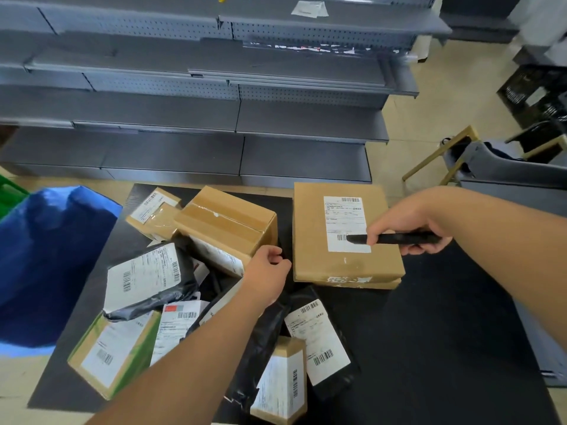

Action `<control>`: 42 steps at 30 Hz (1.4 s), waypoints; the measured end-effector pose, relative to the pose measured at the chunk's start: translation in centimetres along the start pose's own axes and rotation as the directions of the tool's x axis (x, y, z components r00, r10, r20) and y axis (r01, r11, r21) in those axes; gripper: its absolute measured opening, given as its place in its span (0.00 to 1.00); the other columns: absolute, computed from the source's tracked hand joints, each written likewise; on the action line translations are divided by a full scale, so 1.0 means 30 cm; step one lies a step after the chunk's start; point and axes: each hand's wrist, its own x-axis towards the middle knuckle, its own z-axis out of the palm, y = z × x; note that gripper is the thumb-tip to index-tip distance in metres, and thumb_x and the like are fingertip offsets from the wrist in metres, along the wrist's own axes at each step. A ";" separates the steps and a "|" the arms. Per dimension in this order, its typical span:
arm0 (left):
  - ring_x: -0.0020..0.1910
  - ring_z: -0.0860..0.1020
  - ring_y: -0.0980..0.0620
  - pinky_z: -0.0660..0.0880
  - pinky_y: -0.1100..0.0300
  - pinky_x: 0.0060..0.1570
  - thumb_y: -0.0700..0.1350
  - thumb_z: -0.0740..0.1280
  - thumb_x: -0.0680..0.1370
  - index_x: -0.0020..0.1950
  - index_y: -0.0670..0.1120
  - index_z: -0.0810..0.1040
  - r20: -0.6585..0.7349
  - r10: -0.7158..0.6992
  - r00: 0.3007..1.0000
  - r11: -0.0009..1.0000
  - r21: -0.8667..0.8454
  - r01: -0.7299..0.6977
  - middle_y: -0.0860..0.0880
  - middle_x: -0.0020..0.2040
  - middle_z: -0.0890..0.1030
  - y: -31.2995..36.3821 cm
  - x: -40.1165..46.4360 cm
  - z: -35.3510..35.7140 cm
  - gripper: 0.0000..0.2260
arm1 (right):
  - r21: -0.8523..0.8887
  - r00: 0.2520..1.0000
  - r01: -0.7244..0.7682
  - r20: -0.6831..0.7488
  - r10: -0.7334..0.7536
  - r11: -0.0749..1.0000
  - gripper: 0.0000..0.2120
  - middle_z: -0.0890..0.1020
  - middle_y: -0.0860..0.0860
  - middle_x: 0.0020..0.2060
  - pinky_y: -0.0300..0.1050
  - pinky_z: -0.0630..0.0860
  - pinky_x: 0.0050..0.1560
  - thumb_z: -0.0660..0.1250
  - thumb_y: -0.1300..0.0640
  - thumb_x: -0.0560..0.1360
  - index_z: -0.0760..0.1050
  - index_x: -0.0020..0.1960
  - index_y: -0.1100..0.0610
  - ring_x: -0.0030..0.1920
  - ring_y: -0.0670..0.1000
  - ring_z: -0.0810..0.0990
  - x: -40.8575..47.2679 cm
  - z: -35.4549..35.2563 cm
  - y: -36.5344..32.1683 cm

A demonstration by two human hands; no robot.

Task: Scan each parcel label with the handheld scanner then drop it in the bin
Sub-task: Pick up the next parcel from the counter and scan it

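A flat brown cardboard parcel lies on the black table, its white label facing up. My right hand grips a black handheld scanner, its tip over the label's lower barcode. My left hand hovers just left of that parcel, fingers loosely curled, holding nothing. A taped brown box sits beside it. A blue bin bag stands open at the table's left.
Several more parcels crowd the table's left half: black mailers, a green-edged box, a small box. Grey metal shelving runs behind the table. A grey chair and black crates stand at right.
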 end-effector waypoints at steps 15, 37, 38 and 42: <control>0.55 0.80 0.52 0.78 0.59 0.52 0.46 0.69 0.82 0.69 0.53 0.75 0.073 0.008 0.997 1.000 -0.010 -0.007 0.54 0.58 0.80 -0.004 -0.015 -0.020 0.15 | 0.078 1.000 0.011 -0.019 -0.010 0.997 0.22 0.77 0.55 0.42 0.39 0.66 0.34 0.77 0.42 0.71 0.76 0.55 0.57 0.41 0.52 0.73 -0.031 0.025 -0.006; 0.50 0.78 0.57 0.70 0.67 0.41 0.46 0.68 0.83 0.71 0.50 0.75 0.114 0.039 0.993 0.997 0.064 -0.046 0.53 0.56 0.80 0.013 -0.025 0.002 0.16 | 0.095 1.000 -0.006 -0.024 0.008 0.995 0.20 0.79 0.53 0.39 0.38 0.67 0.30 0.78 0.43 0.70 0.77 0.48 0.57 0.33 0.50 0.78 -0.094 0.018 0.057; 0.50 0.78 0.57 0.70 0.67 0.41 0.46 0.68 0.83 0.71 0.50 0.75 0.113 0.037 0.993 0.997 0.065 -0.045 0.53 0.56 0.80 0.015 -0.025 0.003 0.16 | 0.100 0.999 0.000 -0.038 0.004 0.995 0.20 0.80 0.53 0.39 0.38 0.68 0.30 0.79 0.43 0.70 0.77 0.48 0.57 0.34 0.50 0.79 -0.092 0.019 0.059; 0.51 0.78 0.56 0.71 0.66 0.42 0.46 0.68 0.83 0.71 0.50 0.75 0.108 0.033 0.994 0.996 0.073 -0.041 0.53 0.56 0.80 0.026 -0.022 0.004 0.16 | 0.145 0.994 0.051 -0.099 -0.037 0.988 0.22 0.81 0.54 0.42 0.40 0.71 0.31 0.80 0.44 0.68 0.77 0.52 0.57 0.38 0.53 0.81 -0.067 0.034 0.074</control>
